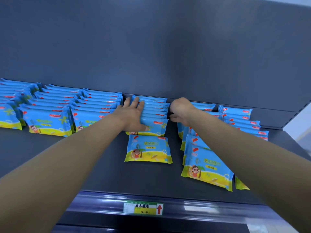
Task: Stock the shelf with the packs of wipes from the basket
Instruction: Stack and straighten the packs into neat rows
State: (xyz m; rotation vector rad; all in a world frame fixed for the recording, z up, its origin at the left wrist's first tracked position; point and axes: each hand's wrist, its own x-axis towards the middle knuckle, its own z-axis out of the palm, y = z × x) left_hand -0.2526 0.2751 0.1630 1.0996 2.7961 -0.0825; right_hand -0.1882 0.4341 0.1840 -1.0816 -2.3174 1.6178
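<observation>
On the dark grey metal shelf (117,174), blue-and-yellow plastic packs of wipes (48,121) are stood in rows. The twelve-o'clock row (155,108) is pressed by the flat left hand (133,115); at its three o'clock the right hand (180,110) is curled, its hold not discernible.

Dark shelf (94,165) with rows of wipe packs (148,149).

Your packs (148,148) are glossy plastic film, smooth and catching the light. The shelf (101,157) under them looks like matt, dark painted metal, as does the back panel (151,47). At lower centre, the rail (210,207) is shiny plastic; its label (143,208) is paper.
</observation>
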